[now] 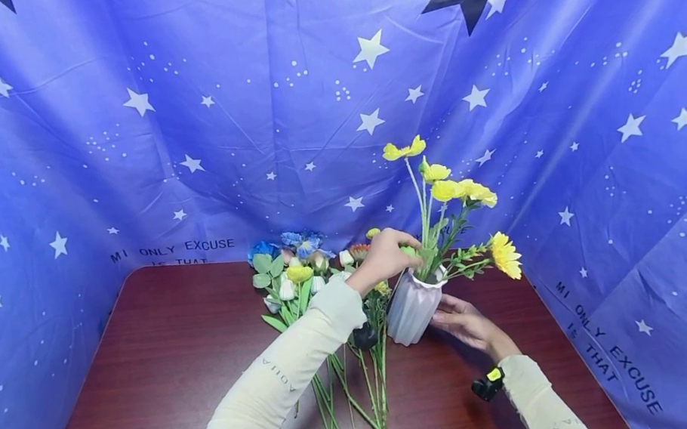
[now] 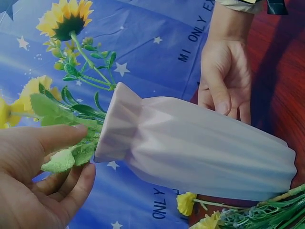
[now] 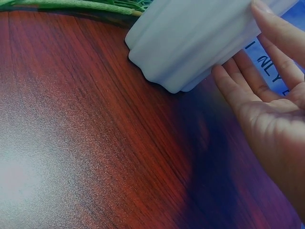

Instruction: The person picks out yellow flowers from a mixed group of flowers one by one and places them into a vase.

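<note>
A pale, pleated vase [image 1: 413,306] stands tilted on the table, its mouth leaning right. Yellow flowers [image 1: 445,189] and a yellow sunflower-like bloom [image 2: 66,19] rise from it on leafy stems. At the mouth, my left hand [image 1: 386,260] pinches a leafy yellow-flower stem; its green leaves [image 2: 62,160] show between thumb and fingers in the left wrist view. My right hand [image 1: 469,323] is low on the vase's right side. Its fairly straight fingers [image 3: 233,90] touch the wall, palm turned up, in the right wrist view.
Left of the vase, loose artificial flowers [image 1: 298,272] in blue, white, yellow and orange lie with long stems [image 1: 376,400] toward the front. The dark red wooden table [image 1: 157,370] meets a blue star-printed cloth [image 1: 269,105] behind and on both sides.
</note>
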Demonstrator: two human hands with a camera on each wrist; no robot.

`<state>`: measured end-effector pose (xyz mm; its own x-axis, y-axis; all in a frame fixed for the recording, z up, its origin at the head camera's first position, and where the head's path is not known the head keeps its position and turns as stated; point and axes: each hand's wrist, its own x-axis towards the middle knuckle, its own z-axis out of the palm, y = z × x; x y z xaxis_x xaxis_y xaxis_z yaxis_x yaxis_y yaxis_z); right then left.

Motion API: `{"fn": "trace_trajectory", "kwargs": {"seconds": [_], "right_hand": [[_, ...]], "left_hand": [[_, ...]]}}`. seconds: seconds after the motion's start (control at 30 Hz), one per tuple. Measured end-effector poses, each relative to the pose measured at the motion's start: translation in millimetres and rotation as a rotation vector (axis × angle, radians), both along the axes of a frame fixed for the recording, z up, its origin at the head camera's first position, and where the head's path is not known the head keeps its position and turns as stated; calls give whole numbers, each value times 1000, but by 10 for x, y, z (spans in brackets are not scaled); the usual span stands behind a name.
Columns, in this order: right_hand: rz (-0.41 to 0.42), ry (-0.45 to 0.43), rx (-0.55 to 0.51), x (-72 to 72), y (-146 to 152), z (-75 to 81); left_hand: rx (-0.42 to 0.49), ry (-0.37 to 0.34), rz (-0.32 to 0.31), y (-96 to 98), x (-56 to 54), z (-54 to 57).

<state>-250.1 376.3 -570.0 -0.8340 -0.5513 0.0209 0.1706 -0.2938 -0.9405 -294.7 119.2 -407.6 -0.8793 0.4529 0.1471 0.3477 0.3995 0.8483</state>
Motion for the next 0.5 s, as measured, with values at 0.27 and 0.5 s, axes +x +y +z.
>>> {"fn": "trace_trajectory", "kwargs": {"seconds": [0.27, 0.5], "right_hand": [[-5, 12, 12, -5, 7, -22], [-6, 7, 2, -12, 7, -41]], "left_hand": [[21, -16, 25, 17, 0, -9], [21, -32, 34, 11, -2, -21]]}}
